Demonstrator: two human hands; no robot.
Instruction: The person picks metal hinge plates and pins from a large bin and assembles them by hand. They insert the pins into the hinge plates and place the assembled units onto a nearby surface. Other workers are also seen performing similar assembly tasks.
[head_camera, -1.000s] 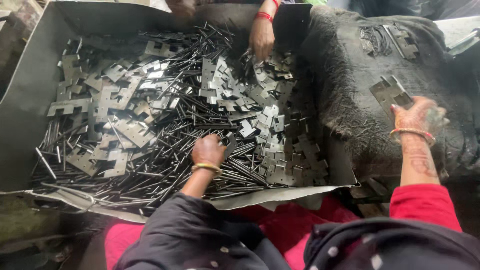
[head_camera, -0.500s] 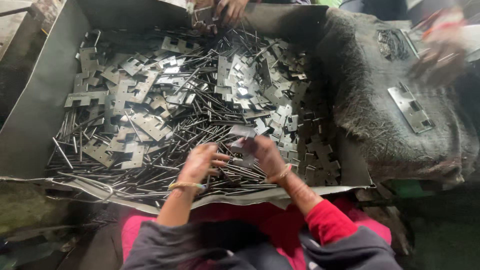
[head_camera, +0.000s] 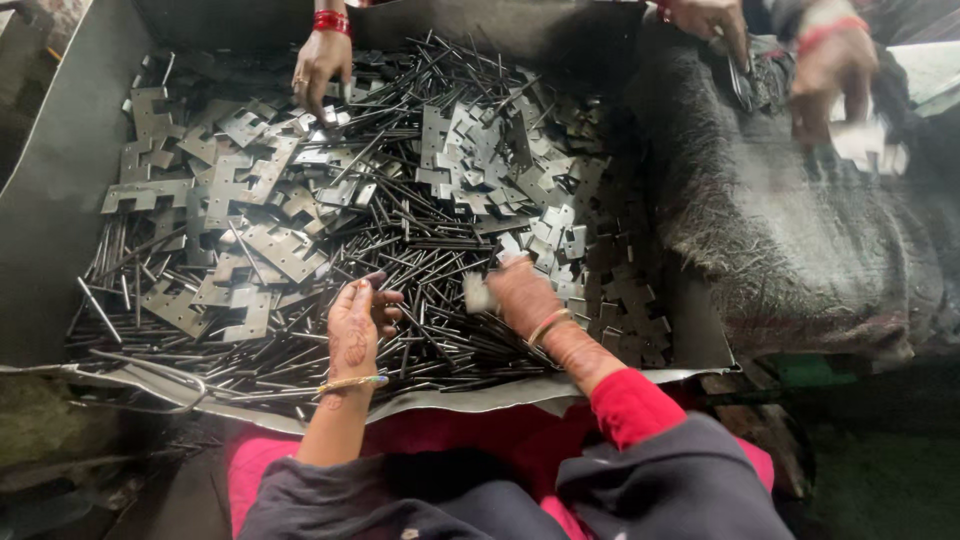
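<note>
Here the left hand (head_camera: 355, 325) lies flat, fingers loose, on the metal pins (head_camera: 420, 300) heaped in the tray (head_camera: 60, 200); right hand (head_camera: 515, 295) blurred beside it, grip unclear. Sharp pin ends and notched plates (head_camera: 260, 240) could likely nick bare fingers

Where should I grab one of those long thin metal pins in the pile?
Probably near one end of a metal pin lying on top, coming from above. Pinch across its thin shaft with fingertips, since the pins lie flat and crisscrossed among the notched plates, so a raised end lifts free easiest.
</note>
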